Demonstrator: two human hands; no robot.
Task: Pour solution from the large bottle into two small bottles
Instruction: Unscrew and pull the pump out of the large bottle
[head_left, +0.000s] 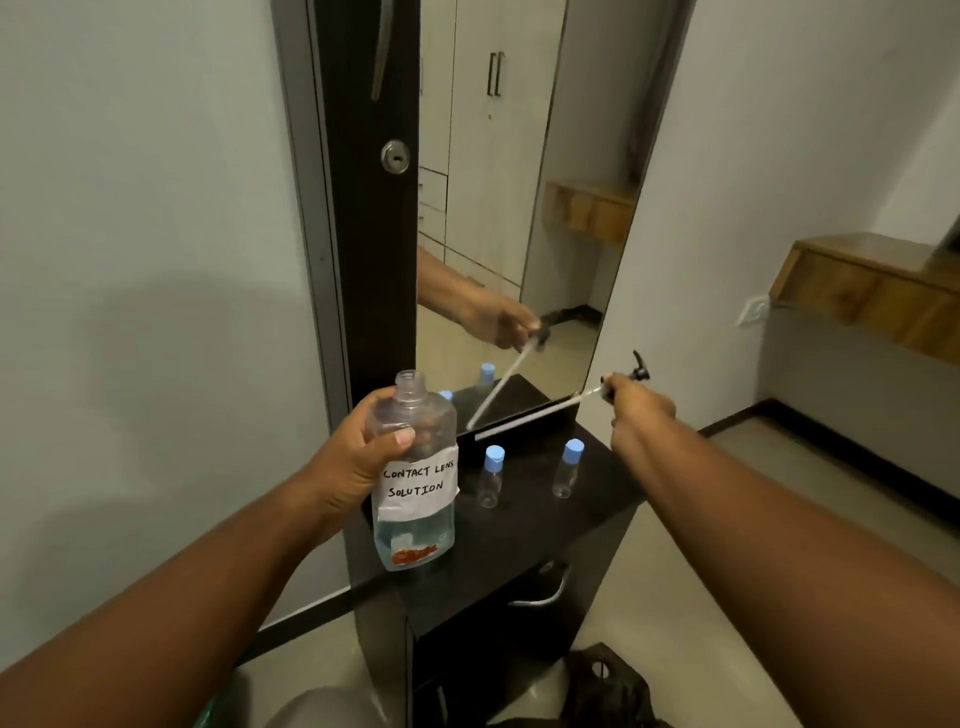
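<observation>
Left hand (358, 457) wrapped around the large bottle (415, 467), thumb across its front, forearm angled up from lower left, right hand (631, 402) right of the bottle, pinching the pump (640, 370), arm extended forward

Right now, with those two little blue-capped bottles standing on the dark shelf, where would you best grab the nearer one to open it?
Grip the nearer small bottle around its clear body, coming from the front or side, and leave the blue cap free for twisting. It stands upright, apart from the other small bottle, so there is room around it. The right hand would probably first need to put down the pump.
</observation>
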